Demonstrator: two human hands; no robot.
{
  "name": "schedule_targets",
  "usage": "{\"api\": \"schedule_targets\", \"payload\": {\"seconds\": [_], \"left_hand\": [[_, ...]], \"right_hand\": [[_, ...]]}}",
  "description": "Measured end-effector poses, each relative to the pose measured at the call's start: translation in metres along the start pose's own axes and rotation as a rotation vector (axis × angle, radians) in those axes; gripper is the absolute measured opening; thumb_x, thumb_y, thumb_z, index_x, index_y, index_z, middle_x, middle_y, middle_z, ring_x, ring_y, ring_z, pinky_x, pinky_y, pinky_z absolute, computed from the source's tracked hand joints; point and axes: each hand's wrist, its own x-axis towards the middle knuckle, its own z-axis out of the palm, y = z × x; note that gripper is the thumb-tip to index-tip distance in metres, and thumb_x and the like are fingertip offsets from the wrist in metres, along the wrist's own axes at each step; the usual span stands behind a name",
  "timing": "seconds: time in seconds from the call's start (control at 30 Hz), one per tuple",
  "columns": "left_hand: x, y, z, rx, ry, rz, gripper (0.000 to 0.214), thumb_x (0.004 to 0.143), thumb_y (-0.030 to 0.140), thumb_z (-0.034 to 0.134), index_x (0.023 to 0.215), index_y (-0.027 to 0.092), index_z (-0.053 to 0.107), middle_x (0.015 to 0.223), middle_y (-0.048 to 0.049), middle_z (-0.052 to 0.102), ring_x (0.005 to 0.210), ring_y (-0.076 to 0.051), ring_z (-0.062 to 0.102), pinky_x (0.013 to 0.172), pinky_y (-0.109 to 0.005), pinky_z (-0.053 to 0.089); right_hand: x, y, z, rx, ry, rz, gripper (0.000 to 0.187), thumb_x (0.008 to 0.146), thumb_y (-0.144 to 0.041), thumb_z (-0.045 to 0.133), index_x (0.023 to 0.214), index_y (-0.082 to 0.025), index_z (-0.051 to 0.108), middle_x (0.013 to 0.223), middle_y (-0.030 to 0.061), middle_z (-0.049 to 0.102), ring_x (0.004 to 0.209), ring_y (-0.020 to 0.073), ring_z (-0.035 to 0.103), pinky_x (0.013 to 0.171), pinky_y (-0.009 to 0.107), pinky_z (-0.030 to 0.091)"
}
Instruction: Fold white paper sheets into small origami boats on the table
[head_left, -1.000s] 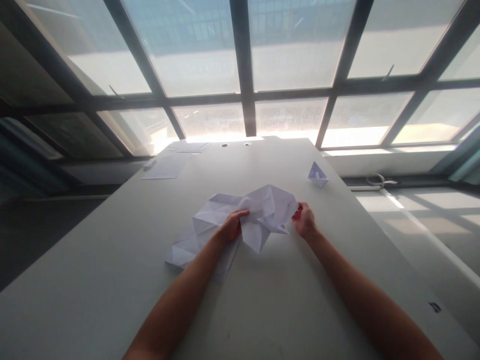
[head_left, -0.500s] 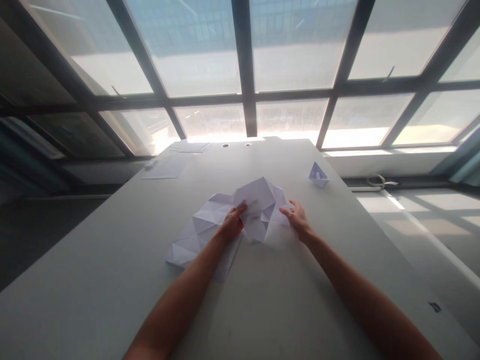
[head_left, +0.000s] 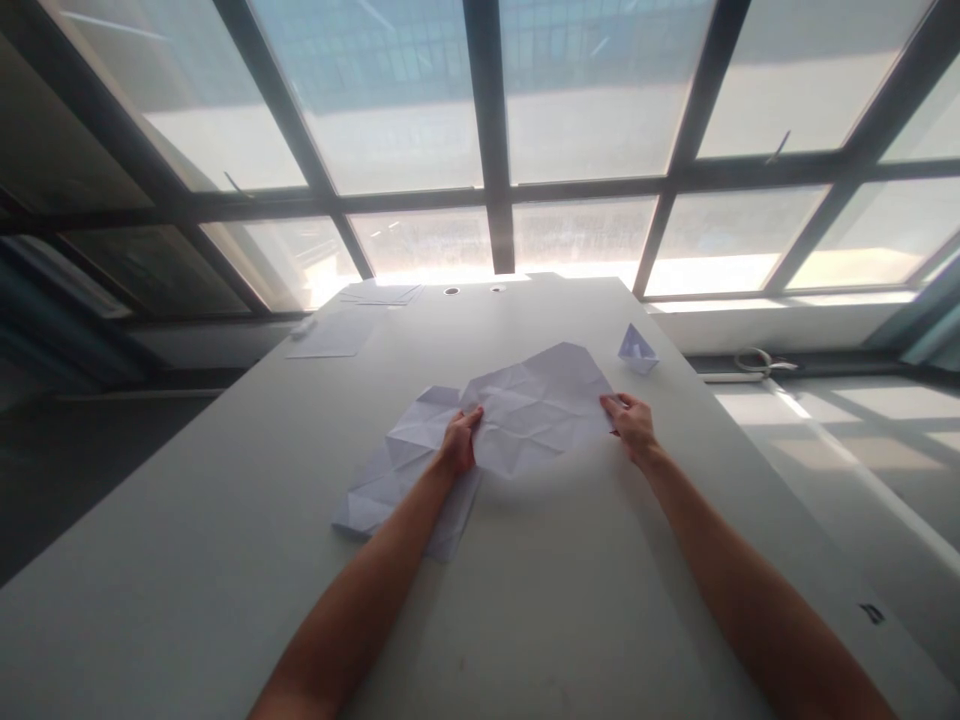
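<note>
Between my hands a creased sheet of white paper (head_left: 536, 410) is spread out above the table, its fold lines showing. My left hand (head_left: 460, 443) pinches its left edge, thumb on top. At the right edge, my right hand (head_left: 631, 425) grips it between thumb and fingers. Partly under my left wrist lies a pile of creased paper sheets (head_left: 405, 450). Beyond my right hand stands a small folded paper boat (head_left: 637, 350).
The white table (head_left: 540, 620) reaches to the windows. Flat white paper (head_left: 335, 333) lies at the far left, with more sheets (head_left: 381, 294) behind it. Two round holes sit near the far edge. A coiled cable (head_left: 754, 362) is off the table at right.
The partly folded paper has been opened out into a wide sheet. My right hand has moved right and closed on its edge; my left hand has shifted slightly.
</note>
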Motion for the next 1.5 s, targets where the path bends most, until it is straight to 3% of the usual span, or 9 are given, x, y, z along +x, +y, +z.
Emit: {"api": "schedule_targets", "payload": {"seconds": [0.27, 0.43, 0.57, 0.63, 0.77, 1.0, 1.2, 1.37, 1.5], "left_hand": [[-0.004, 0.006, 0.006, 0.038, -0.191, 0.058, 0.033, 0.071, 0.014, 0.071, 0.103, 0.012, 0.066, 0.089, -0.0063, 0.073, 0.074, -0.017, 0.069, 0.065, -0.023, 0.055], [-0.008, 0.022, 0.009, 0.069, -0.081, 0.114, 0.053, 0.074, 0.011, 0.068, 0.126, 0.013, 0.06, 0.086, -0.0039, 0.072, 0.068, -0.011, 0.066, 0.063, -0.018, 0.054], [-0.033, 0.035, 0.011, 0.214, -0.002, 0.209, 0.085, 0.075, 0.012, 0.069, 0.152, 0.023, 0.035, 0.07, 0.0044, 0.068, 0.06, -0.01, 0.064, 0.064, -0.022, 0.056], [-0.051, 0.043, 0.005, 0.294, -0.016, 0.246, 0.075, 0.077, 0.018, 0.07, 0.148, 0.021, 0.045, 0.073, 0.0022, 0.07, 0.065, -0.012, 0.066, 0.066, -0.025, 0.057], [-0.09, 0.059, -0.027, 0.384, 0.092, 0.246, 0.043, 0.074, 0.028, 0.075, 0.113, 0.011, 0.074, 0.089, -0.0069, 0.074, 0.073, -0.015, 0.068, 0.068, -0.027, 0.059], [-0.152, 0.069, -0.1, 0.372, 0.381, 0.322, 0.049, 0.071, 0.035, 0.081, 0.114, 0.013, 0.074, 0.092, -0.0062, 0.076, 0.074, -0.017, 0.07, 0.07, -0.03, 0.062], [-0.172, 0.063, -0.141, 0.346, 0.537, 0.328, 0.033, 0.079, 0.024, 0.075, 0.11, 0.016, 0.074, 0.103, -0.0072, 0.075, 0.082, -0.019, 0.073, 0.074, -0.032, 0.063], [-0.172, 0.061, -0.154, 0.417, 0.487, 0.215, 0.026, 0.08, 0.016, 0.073, 0.106, 0.017, 0.075, 0.096, -0.0073, 0.076, 0.078, -0.019, 0.072, 0.069, -0.031, 0.061], [-0.172, 0.065, -0.159, 0.655, 0.487, 0.233, 0.031, 0.078, 0.025, 0.074, 0.108, 0.016, 0.075, 0.082, -0.006, 0.074, 0.072, -0.02, 0.068, 0.062, -0.028, 0.057]], "right_hand": [[0.025, 0.005, -0.036, 0.015, -0.042, 0.006, 0.05, 0.057, -0.052, 0.08, 0.089, -0.015, 0.07, 0.065, 0.0038, 0.066, 0.046, 0.0112, 0.048, 0.04, 0.023, 0.032], [0.026, 0.006, -0.038, 0.007, -0.073, 0.004, 0.053, 0.054, -0.055, 0.081, 0.088, -0.016, 0.072, 0.066, 0.0033, 0.068, 0.046, 0.0122, 0.048, 0.04, 0.023, 0.03], [0.021, 0.001, -0.036, -0.018, -0.038, -0.015, 0.054, 0.056, -0.057, 0.078, 0.09, -0.014, 0.072, 0.067, 0.0038, 0.068, 0.048, 0.0125, 0.05, 0.041, 0.023, 0.031], [0.017, -0.005, -0.031, -0.062, -0.062, -0.046, 0.054, 0.058, -0.057, 0.077, 0.089, -0.013, 0.073, 0.065, 0.0035, 0.068, 0.047, 0.0119, 0.049, 0.042, 0.023, 0.032], [0.007, -0.018, 0.001, -0.078, -0.191, -0.14, 0.049, 0.061, -0.055, 0.076, 0.083, -0.012, 0.073, 0.06, 0.0042, 0.068, 0.046, 0.0112, 0.047, 0.042, 0.023, 0.031], [0.004, -0.026, 0.112, -0.042, -0.467, -0.192, 0.038, 0.063, -0.049, 0.075, 0.079, -0.014, 0.074, 0.059, 0.0031, 0.068, 0.046, 0.0112, 0.048, 0.041, 0.021, 0.031], [0.008, -0.015, 0.205, -0.292, -0.576, -0.275, 0.025, 0.068, -0.039, 0.074, 0.077, -0.016, 0.075, 0.056, -0.0003, 0.065, 0.047, 0.0115, 0.051, 0.045, 0.021, 0.035], [0.007, 0.003, 0.224, -0.44, -0.489, -0.299, 0.015, 0.061, -0.026, 0.082, 0.065, -0.02, 0.07, 0.052, -0.0028, 0.059, 0.052, 0.0129, 0.054, 0.054, 0.023, 0.04], [0.001, 0.004, 0.212, -0.681, -0.364, -0.409, 0.02, 0.069, -0.03, 0.082, 0.086, -0.022, 0.073, 0.07, 0.0033, 0.067, 0.07, 0.0197, 0.062, 0.069, 0.029, 0.047]]}}
